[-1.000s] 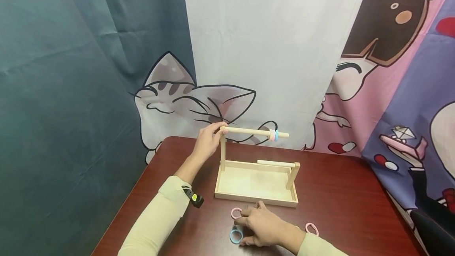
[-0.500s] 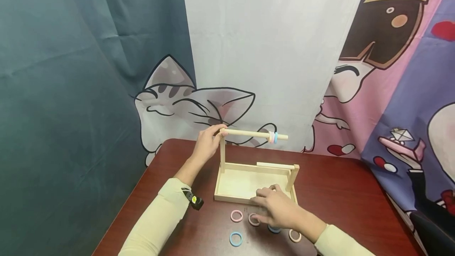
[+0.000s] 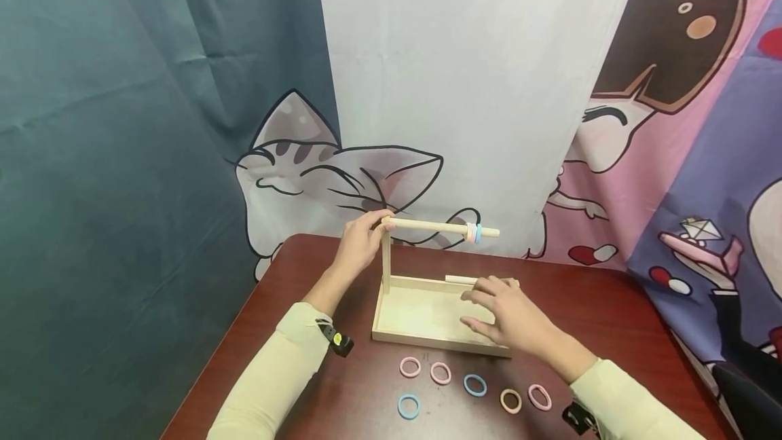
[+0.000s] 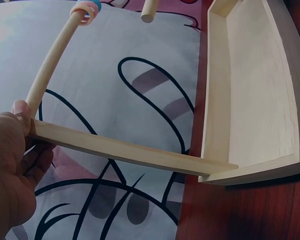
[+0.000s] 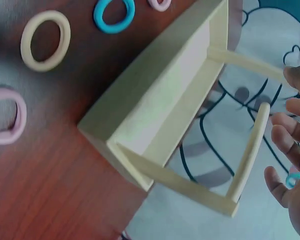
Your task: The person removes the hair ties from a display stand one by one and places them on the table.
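A pale wooden rack has a shallow tray, a tall left post with a long upper rod, and a short right post with a lower rod. My left hand grips the corner where the tall post meets the upper rod. A few rings, pale, pink and blue, hang near that rod's free end. My right hand holds nothing, its fingers spread and slightly bent. In the head view it overlaps the tray's right side and hides the short post.
Several loose rings lie on the red-brown table in front of the tray, among them a blue ring, a beige ring and a pink ring. A patterned curtain hangs behind the table.
My right hand has risen away from the loose rings, up and to the right, to the tray's right side. More rings show on the table. My left hand has kept its grip.
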`<action>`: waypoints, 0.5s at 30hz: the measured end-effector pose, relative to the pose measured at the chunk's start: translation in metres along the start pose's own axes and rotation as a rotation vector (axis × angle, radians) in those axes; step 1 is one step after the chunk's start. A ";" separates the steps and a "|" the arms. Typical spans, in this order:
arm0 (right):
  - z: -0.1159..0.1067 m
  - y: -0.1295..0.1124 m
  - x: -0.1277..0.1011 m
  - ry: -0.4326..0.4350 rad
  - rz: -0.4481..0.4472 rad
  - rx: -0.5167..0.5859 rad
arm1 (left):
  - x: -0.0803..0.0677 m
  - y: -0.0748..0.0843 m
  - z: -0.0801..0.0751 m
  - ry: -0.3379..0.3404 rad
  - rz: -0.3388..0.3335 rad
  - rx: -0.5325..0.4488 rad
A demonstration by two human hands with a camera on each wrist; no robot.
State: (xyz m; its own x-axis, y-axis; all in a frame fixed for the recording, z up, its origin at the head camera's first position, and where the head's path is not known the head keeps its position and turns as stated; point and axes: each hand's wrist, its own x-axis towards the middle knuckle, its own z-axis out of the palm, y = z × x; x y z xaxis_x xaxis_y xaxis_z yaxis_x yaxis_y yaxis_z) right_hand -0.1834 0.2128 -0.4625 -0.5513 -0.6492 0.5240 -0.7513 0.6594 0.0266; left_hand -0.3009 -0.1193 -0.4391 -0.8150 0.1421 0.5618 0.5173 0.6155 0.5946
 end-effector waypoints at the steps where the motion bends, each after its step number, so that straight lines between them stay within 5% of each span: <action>1: -0.002 0.004 0.000 0.008 0.004 -0.001 | 0.000 0.000 0.000 -0.001 0.000 0.001; 15: -0.016 0.044 0.007 0.091 0.179 0.149 | 0.002 0.003 -0.002 -0.015 -0.017 0.011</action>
State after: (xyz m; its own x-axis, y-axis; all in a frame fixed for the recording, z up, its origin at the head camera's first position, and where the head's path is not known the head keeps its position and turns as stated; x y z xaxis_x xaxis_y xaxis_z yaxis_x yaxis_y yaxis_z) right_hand -0.2144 0.2434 -0.4443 -0.6506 -0.4855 0.5840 -0.6934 0.6934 -0.1960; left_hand -0.3003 -0.1184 -0.4354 -0.8275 0.1435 0.5428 0.5005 0.6265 0.5975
